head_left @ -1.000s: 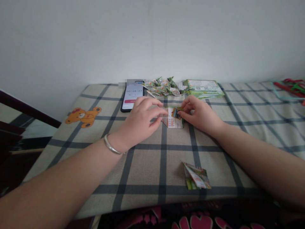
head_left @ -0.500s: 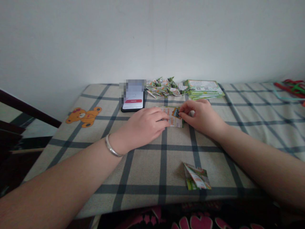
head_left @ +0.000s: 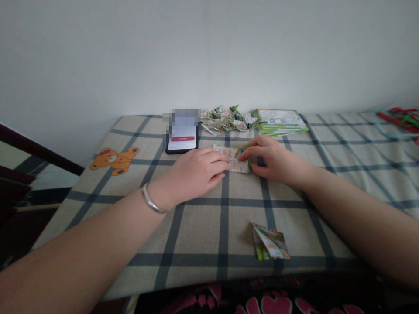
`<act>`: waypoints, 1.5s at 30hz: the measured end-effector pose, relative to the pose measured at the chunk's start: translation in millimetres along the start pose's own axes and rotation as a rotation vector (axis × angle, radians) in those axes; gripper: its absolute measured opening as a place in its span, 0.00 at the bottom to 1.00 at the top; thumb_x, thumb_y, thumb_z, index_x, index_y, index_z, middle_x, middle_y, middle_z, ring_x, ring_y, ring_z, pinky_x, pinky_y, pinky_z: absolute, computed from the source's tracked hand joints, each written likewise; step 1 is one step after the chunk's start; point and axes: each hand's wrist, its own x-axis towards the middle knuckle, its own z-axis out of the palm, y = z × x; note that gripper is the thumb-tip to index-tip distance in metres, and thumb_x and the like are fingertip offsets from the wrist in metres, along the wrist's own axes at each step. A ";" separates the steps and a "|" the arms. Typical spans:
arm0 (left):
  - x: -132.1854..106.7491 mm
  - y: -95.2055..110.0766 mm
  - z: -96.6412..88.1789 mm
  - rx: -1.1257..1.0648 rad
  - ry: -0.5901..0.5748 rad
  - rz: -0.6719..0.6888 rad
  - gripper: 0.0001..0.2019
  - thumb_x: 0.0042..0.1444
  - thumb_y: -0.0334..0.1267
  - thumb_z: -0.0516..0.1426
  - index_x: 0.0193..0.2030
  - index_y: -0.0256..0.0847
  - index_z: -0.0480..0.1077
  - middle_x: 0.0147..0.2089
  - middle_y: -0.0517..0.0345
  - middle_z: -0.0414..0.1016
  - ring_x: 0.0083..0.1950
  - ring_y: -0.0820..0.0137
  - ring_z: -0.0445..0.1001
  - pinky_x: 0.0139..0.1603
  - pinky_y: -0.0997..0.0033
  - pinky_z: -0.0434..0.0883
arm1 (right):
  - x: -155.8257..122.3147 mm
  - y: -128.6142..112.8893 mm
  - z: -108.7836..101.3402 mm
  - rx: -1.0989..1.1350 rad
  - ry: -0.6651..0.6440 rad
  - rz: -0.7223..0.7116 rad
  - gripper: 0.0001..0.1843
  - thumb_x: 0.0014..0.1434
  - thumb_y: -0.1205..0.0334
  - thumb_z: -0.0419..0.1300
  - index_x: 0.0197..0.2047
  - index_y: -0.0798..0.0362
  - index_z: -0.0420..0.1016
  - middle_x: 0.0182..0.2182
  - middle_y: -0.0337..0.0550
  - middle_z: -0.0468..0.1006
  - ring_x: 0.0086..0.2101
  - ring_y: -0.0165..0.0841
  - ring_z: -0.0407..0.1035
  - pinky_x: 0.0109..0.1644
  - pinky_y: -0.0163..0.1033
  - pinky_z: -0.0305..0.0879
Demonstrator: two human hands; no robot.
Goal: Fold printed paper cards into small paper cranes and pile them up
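Note:
A small printed sheet of paper (head_left: 233, 164), white, orange and green, lies flat on the checked tablecloth between my hands. My left hand (head_left: 203, 171) rests with outstretched fingers on its left part. From the right, my right hand (head_left: 269, 158) touches the paper's right part with its index fingertip; thumb and fingers are apart. The paper's left edge is partly hidden under my left fingers. Nearer to me lies a folded paper piece (head_left: 270, 242) of the same print.
A phone (head_left: 182, 136) with a lit screen lies behind my left hand. Several folded paper pieces (head_left: 225, 120) are heaped by the wall (head_left: 209, 52), beside a stack of printed leaflets (head_left: 281, 121). Red and green items (head_left: 404, 120) lie at far right. A bear picture (head_left: 115, 160) marks the tablecloth (head_left: 196, 226).
My right hand has gone from pinching the paper's right edge to lying over it with the fingers apart. More of the paper's upper left shows. My left hand has shifted slightly left.

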 end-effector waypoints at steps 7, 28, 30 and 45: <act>0.3 -2.0 -0.5 -0.051 0.024 0.022 0.12 0.63 0.33 0.54 0.50 0.40 0.76 0.51 0.55 0.79 0.54 0.63 0.75 0.59 0.58 0.72 | -0.3 8.3 -5.1 0.013 -0.007 -0.128 0.12 0.57 0.68 0.61 0.42 0.47 0.82 0.59 0.50 0.69 0.59 0.46 0.62 0.62 0.56 0.57; 1.6 4.8 -3.9 -0.103 0.019 0.143 0.14 0.62 0.27 0.53 0.48 0.40 0.77 0.52 0.58 0.79 0.57 0.65 0.73 0.63 0.59 0.69 | 6.3 -2.6 -2.7 0.072 -0.043 -0.003 0.08 0.61 0.67 0.55 0.34 0.53 0.75 0.29 0.42 0.76 0.32 0.33 0.67 0.41 0.39 0.61; 2.0 4.5 -5.0 -0.115 -0.009 0.128 0.15 0.61 0.26 0.53 0.49 0.41 0.77 0.53 0.58 0.78 0.57 0.66 0.73 0.63 0.58 0.69 | 6.7 -5.2 0.8 0.047 -0.028 0.042 0.07 0.60 0.68 0.55 0.33 0.53 0.75 0.29 0.42 0.76 0.31 0.33 0.66 0.39 0.38 0.60; 3.9 7.2 -6.7 -0.171 -0.013 0.021 0.15 0.55 0.24 0.53 0.46 0.38 0.76 0.48 0.54 0.79 0.52 0.65 0.75 0.59 0.59 0.71 | 12.4 -10.3 9.9 -0.024 0.013 0.153 0.07 0.59 0.64 0.57 0.34 0.54 0.77 0.28 0.42 0.76 0.31 0.33 0.65 0.37 0.38 0.59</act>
